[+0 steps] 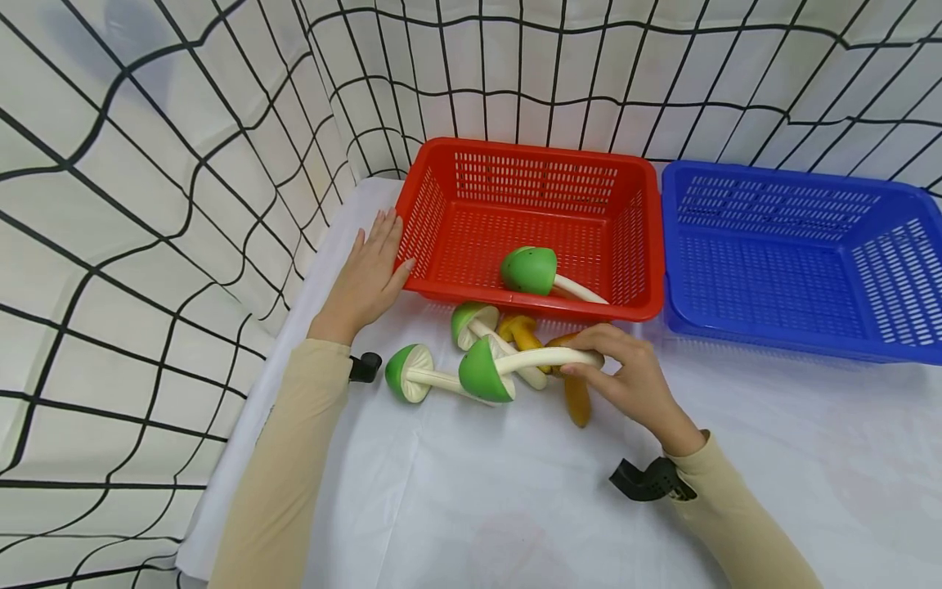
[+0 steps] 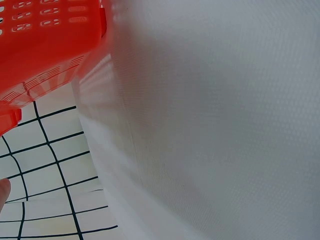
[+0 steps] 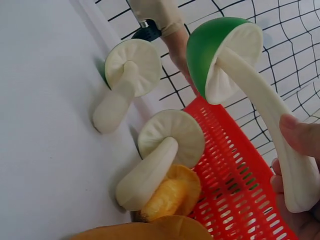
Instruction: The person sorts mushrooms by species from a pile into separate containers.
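My right hand (image 1: 625, 380) pinches the stem end of a green-capped toy mushroom (image 1: 487, 372). In the right wrist view, the thumb lies over the pale stem (image 3: 265, 97), and the mushroom is raised off the table. My left hand (image 1: 364, 274) lies with straight fingers against the left side of the red basket (image 1: 530, 304). Inside that basket is another green mushroom (image 1: 531, 270). On the table before it lie two more green mushrooms, one to the left (image 1: 410, 373) and one (image 1: 471, 321) near the basket's front. Beside them are orange-yellow mushrooms (image 1: 577, 399), partly hidden by the held one.
A blue basket (image 1: 765, 245) stands right of the red one. Black wire mesh (image 1: 482, 94) rises behind the baskets and along the left side. White cloth (image 1: 456, 499) covers the table. Each wrist wears a black strap-on device (image 1: 648, 481).
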`<control>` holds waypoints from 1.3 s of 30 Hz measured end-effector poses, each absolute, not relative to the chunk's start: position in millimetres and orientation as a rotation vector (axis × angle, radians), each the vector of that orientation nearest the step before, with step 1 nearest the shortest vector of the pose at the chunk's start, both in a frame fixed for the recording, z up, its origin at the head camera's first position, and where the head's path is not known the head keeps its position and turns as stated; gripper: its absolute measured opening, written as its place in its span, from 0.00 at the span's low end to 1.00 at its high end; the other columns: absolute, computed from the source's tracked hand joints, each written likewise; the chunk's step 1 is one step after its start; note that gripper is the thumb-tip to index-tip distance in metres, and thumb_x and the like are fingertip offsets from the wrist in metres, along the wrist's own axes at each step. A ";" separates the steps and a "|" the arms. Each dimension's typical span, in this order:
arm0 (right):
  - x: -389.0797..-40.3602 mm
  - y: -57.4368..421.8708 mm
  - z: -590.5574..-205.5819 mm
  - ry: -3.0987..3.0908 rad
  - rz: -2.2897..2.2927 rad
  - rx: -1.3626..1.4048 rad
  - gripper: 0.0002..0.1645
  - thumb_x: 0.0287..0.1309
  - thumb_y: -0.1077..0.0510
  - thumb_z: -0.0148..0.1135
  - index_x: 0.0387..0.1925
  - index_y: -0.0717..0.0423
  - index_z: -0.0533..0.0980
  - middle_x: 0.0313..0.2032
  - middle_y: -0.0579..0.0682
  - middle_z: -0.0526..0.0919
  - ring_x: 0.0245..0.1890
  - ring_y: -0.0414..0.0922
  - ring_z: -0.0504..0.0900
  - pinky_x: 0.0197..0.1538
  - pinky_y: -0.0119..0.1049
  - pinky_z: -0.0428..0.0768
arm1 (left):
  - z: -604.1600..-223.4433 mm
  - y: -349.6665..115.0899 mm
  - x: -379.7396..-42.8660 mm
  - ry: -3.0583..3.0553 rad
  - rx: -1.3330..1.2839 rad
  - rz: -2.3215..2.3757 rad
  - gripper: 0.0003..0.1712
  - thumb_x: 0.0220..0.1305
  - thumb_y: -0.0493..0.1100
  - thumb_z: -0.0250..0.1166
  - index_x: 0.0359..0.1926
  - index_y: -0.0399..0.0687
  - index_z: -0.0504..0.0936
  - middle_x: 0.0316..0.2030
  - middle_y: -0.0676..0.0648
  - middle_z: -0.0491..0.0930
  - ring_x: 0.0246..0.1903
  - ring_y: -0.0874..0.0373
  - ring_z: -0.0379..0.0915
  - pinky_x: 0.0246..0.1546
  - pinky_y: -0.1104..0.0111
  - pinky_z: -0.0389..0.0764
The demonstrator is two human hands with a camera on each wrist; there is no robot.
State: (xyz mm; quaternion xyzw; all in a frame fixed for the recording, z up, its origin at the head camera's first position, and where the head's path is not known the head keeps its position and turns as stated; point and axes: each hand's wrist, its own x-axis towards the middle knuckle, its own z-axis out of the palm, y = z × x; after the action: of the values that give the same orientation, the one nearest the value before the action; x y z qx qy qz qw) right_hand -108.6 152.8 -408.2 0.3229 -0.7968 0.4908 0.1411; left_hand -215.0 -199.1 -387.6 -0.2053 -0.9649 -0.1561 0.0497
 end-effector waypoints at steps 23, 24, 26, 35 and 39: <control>-120.5 160.1 -385.0 -2.269 1.354 0.658 0.17 0.36 0.75 0.73 0.34 0.65 0.82 0.31 0.54 0.83 0.30 0.39 0.74 0.33 0.24 0.69 | -383.8 -199.2 -213.8 -2.963 -0.628 -0.462 0.37 0.74 0.53 0.41 0.72 0.32 0.45 0.73 0.39 0.40 0.72 0.52 0.30 0.69 0.54 0.36; -121.4 160.6 -383.5 -2.268 1.349 0.644 0.17 0.36 0.74 0.73 0.34 0.65 0.82 0.31 0.54 0.83 0.29 0.38 0.73 0.33 0.24 0.68 | -383.8 -199.2 -213.9 -2.964 -0.628 -0.461 0.37 0.74 0.53 0.41 0.72 0.32 0.45 0.73 0.39 0.40 0.72 0.52 0.29 0.69 0.54 0.35; -123.7 161.5 -381.2 -2.276 1.336 0.609 0.16 0.38 0.74 0.73 0.34 0.65 0.83 0.31 0.54 0.83 0.29 0.38 0.71 0.32 0.24 0.67 | -383.8 -199.0 -214.1 -2.965 -0.627 -0.461 0.37 0.74 0.53 0.41 0.72 0.32 0.45 0.73 0.39 0.40 0.72 0.52 0.29 0.69 0.55 0.35; -134.9 162.2 -376.1 -2.345 1.299 0.484 0.13 0.46 0.68 0.71 0.38 0.64 0.83 0.35 0.55 0.84 0.32 0.40 0.74 0.33 0.22 0.70 | -384.7 -199.9 -214.2 -2.968 -0.621 -0.465 0.37 0.74 0.53 0.41 0.72 0.32 0.45 0.73 0.39 0.40 0.72 0.52 0.29 0.69 0.55 0.35; -140.2 161.5 -376.1 -2.360 1.281 0.437 0.12 0.48 0.67 0.71 0.38 0.66 0.83 0.35 0.57 0.83 0.32 0.42 0.75 0.32 0.22 0.70 | -385.0 -199.4 -214.4 -2.966 -0.622 -0.469 0.37 0.74 0.53 0.40 0.72 0.32 0.45 0.73 0.39 0.40 0.72 0.52 0.29 0.69 0.55 0.35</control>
State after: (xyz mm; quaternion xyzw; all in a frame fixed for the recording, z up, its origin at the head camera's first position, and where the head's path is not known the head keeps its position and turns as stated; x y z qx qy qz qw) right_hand -140.2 161.5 -376.1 0.1569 -0.8483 0.4605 0.2090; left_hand -214.4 -199.4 -385.0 -0.2026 -0.9665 -0.1528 0.0373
